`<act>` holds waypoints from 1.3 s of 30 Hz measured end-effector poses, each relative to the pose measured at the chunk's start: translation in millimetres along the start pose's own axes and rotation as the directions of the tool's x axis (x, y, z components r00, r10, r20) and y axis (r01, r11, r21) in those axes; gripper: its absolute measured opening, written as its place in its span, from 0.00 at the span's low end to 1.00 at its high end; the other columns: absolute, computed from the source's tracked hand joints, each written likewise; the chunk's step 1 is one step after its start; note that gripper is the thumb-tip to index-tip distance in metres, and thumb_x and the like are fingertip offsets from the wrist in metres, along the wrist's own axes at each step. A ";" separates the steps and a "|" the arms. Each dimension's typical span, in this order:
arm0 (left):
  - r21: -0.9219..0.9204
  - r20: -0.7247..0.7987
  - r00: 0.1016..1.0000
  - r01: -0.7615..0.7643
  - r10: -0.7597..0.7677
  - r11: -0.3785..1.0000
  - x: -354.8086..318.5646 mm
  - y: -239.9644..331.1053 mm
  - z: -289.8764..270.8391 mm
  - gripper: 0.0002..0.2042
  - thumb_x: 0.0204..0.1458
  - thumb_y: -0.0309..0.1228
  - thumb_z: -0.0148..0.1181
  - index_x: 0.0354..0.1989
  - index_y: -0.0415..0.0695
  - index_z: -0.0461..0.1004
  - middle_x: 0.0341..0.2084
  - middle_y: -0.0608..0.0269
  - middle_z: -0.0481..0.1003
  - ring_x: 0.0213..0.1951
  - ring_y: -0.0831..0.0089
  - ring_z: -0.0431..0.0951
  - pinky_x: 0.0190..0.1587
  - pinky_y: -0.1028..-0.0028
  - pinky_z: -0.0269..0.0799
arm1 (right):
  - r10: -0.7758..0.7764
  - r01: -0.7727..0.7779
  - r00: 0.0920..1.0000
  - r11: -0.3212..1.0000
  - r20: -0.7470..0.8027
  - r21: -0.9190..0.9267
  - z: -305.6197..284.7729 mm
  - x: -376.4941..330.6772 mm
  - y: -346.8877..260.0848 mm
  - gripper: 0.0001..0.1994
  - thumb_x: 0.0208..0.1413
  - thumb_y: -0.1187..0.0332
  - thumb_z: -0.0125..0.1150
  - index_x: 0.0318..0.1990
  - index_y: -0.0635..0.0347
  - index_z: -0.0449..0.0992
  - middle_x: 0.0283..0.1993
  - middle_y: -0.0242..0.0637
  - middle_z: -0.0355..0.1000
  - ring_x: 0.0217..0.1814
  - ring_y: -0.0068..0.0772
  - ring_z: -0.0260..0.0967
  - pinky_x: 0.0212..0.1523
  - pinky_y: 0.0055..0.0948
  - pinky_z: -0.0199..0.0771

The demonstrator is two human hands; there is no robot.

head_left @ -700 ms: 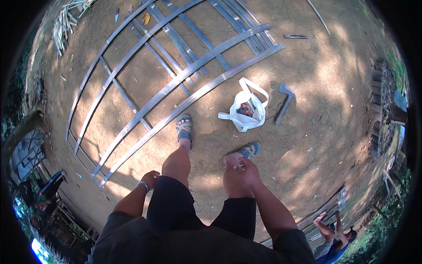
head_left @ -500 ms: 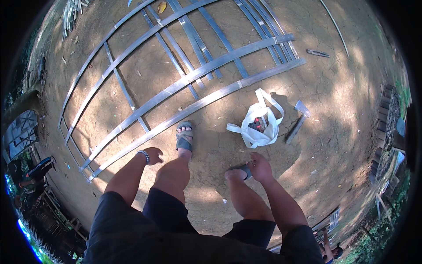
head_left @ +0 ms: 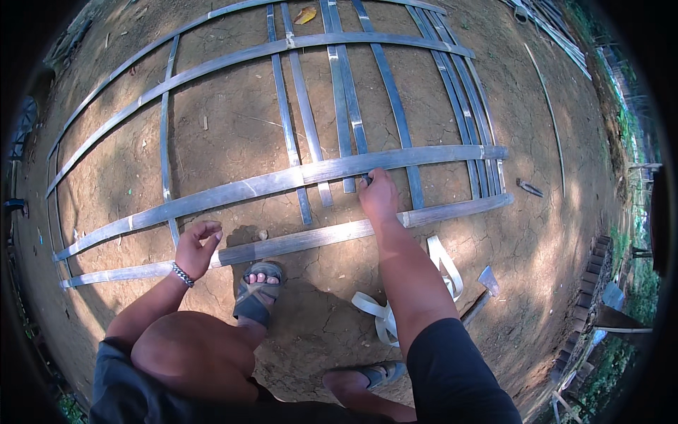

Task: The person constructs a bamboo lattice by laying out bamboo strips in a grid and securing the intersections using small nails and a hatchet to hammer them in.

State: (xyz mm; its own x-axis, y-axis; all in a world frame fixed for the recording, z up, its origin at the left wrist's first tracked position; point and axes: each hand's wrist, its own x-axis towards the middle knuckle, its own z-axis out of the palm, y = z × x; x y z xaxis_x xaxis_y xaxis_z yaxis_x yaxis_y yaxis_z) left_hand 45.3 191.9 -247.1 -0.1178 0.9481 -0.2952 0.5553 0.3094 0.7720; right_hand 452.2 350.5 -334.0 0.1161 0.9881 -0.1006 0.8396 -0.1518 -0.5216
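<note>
Right hand (head_left: 379,198) with fingers curled at the near end of a dark flat strip (head_left: 358,134); grip or mere touch, cannot tell. Strip lying toward 12 o'clock from that hand, within a lattice on the bare ground, beside similar strips. Just beyond the fingertips, crossing it, a long pale slat (head_left: 247,189); beneath the right forearm, a nearer slat (head_left: 282,249). Left hand (head_left: 195,251) between 8 and 9 o'clock from the right, loosely open, fingers bent, over the nearer slat's left part; a sandaled foot (head_left: 258,293) just below. Toward 5 o'clock, partly behind the right arm, a white bag (head_left: 436,252); at 4, a hatchet (head_left: 488,280); at 3, a plier-like tool (head_left: 530,187); at 11, well apart, a yellow leaf (head_left: 305,15).
</note>
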 end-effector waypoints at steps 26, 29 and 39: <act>0.134 0.158 0.786 -0.617 0.598 0.776 148.3 82.7 129.5 0.11 0.52 0.26 0.68 0.43 0.39 0.80 0.45 0.51 0.81 0.48 0.52 0.80 0.53 0.61 0.76 | 0.262 -0.133 0.924 0.903 0.279 -0.408 -44.7 -8.6 -3.1 0.17 0.52 0.59 0.67 0.48 0.54 0.81 0.47 0.42 0.83 0.54 0.43 0.79 0.63 0.44 0.59; 0.110 0.202 0.792 -0.603 0.576 0.790 146.4 73.4 134.7 0.11 0.51 0.26 0.69 0.43 0.39 0.80 0.45 0.52 0.81 0.49 0.52 0.80 0.54 0.61 0.75 | 0.280 -0.122 0.896 0.902 0.345 -0.413 -49.2 -2.7 8.1 0.15 0.55 0.60 0.64 0.47 0.54 0.81 0.44 0.41 0.84 0.53 0.41 0.80 0.64 0.44 0.58; 0.205 0.500 0.583 -0.798 0.640 0.567 186.9 123.4 166.2 0.24 0.53 0.32 0.69 0.58 0.41 0.73 0.59 0.51 0.73 0.60 0.50 0.73 0.64 0.57 0.68 | 0.309 -0.109 0.870 0.881 0.385 -0.460 -72.2 -12.6 25.4 0.13 0.57 0.58 0.62 0.46 0.52 0.82 0.42 0.40 0.84 0.52 0.38 0.79 0.65 0.42 0.55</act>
State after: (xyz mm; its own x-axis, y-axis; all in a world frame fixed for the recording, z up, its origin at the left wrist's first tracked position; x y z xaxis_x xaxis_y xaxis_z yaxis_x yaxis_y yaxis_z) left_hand 228.7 395.2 -300.6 0.6981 0.7148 0.0410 0.5775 -0.5960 0.5579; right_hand 510.4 335.9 -284.8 0.1560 0.8032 -0.5750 0.9713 -0.2306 -0.0585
